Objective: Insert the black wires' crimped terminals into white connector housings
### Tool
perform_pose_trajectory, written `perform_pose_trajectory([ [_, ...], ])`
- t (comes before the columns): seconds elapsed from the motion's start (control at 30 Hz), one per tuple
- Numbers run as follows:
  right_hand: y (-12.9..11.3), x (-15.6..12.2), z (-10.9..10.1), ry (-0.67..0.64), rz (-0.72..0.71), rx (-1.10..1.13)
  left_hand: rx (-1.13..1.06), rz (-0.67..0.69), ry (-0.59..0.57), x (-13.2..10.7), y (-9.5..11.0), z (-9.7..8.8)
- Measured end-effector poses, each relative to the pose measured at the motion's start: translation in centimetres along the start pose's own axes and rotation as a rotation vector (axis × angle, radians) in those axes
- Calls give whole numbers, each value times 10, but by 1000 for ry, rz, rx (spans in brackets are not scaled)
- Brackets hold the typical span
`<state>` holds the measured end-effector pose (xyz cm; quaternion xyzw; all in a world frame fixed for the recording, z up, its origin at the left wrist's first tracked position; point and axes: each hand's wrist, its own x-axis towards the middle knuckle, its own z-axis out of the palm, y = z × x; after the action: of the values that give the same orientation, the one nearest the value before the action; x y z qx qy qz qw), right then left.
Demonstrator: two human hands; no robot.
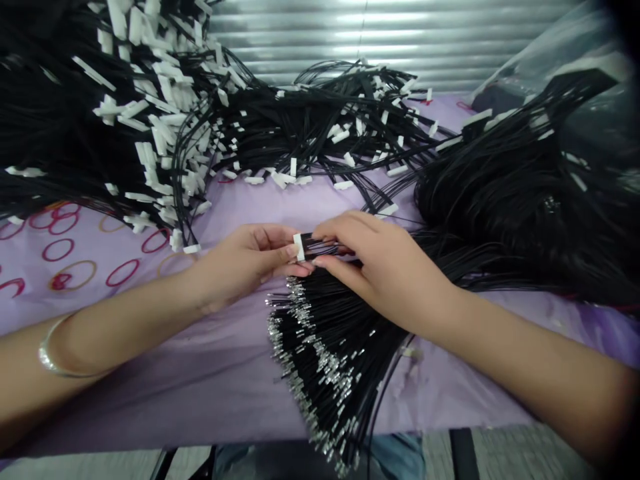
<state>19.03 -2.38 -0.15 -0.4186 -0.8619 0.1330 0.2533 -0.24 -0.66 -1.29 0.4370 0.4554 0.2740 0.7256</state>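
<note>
My left hand pinches a small white connector housing between thumb and fingers. Several thin black wires run from the housing toward my right hand, whose thumb and fingers are closed around them close to the housing. Beneath both hands a thick fan of loose black wires spreads toward the table's front edge, their ends tipped with shiny metal terminals. How far each wire sits inside the housing is too small to tell.
A large heap of black cables with white connectors fills the left; another pile lies at the back. To the right is a thick wire bundle beside a clear plastic bag. Rubber bands lie scattered on the purple cloth.
</note>
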Motion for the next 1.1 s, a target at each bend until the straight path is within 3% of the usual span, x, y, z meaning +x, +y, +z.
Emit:
perform_pose_trajectory([
  [0.1,4,1,-1,29,-145,-72,-70,-22,-20,1,1,-1],
  [0.27,6,2,6,89,-234,-238,-73,-17,-30,2,2,-1],
  [0.6,0,7,11,97,-286,-231,-84,-16,-38,-1,1,-1],
  [0.87,-5,3,-5,259,-199,-137,-78,-8,-28,1,3,-1],
  [1.1,5,4,0,135,-198,-189,-73,-56,-102,-2,5,-4],
])
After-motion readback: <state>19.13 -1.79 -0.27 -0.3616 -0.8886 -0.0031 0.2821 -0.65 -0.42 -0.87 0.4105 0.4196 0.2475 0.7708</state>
